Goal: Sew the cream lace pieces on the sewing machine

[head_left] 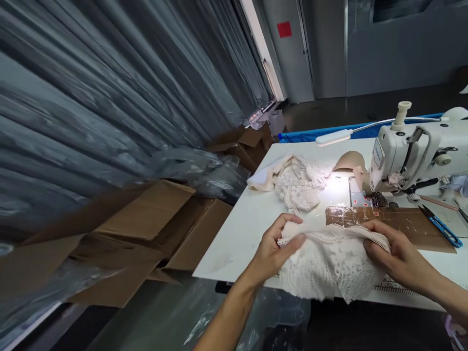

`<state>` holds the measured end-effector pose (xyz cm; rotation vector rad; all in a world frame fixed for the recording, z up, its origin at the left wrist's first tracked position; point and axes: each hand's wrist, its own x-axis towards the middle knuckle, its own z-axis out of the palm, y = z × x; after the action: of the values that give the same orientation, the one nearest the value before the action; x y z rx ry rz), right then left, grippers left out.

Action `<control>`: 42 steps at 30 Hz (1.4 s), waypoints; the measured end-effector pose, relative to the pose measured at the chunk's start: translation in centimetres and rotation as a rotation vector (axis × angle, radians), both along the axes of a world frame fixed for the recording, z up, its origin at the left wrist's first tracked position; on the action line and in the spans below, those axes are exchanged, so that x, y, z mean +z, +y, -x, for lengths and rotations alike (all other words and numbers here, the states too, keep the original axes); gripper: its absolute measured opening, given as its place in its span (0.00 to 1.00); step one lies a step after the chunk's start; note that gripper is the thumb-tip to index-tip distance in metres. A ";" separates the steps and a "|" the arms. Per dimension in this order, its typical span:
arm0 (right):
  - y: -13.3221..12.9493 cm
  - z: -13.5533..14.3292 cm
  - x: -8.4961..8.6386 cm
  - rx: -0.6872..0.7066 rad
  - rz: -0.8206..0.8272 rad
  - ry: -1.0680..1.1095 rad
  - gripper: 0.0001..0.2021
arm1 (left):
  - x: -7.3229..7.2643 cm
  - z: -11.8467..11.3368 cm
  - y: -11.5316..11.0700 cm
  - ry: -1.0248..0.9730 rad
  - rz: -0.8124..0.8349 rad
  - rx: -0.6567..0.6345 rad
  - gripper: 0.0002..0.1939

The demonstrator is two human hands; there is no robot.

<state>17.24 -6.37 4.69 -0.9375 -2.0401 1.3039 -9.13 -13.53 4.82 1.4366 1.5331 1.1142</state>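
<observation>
At the near edge of the white bench (234, 229), our left hand (272, 251) and right hand (400, 258) each grip closed on an end of the soft, light, cream lace garment piece (329, 265), which looks limp and snag-prone, best held by its scalloped edges.

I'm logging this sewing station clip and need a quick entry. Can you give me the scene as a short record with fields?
Setting: white sewing table
Left hand: grip closed on the left edge of the lace piece
Right hand: grip closed on its right edge
Machine: sewing machine, lamp on
Other fabric: lace pile behind the hands
Tools: blue snips at right
Floor left: cardboard boxes
</observation>
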 end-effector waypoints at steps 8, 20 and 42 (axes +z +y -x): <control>5.7 7.7 -2.1 -0.052 0.241 -0.054 0.11 | -0.2 5.9 2.3 0.320 0.182 0.245 0.27; 7.7 9.9 -5.4 -0.213 -0.464 0.010 0.16 | -1.2 11.2 8.8 0.847 -0.196 0.050 0.30; 3.5 5.9 2.7 -0.085 -0.803 0.310 0.36 | 9.7 -2.8 5.8 0.565 -0.125 -0.219 0.23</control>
<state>11.36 -2.84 7.36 -0.4073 -1.9730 0.4467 -6.30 -7.72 14.48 2.0743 1.6377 0.7123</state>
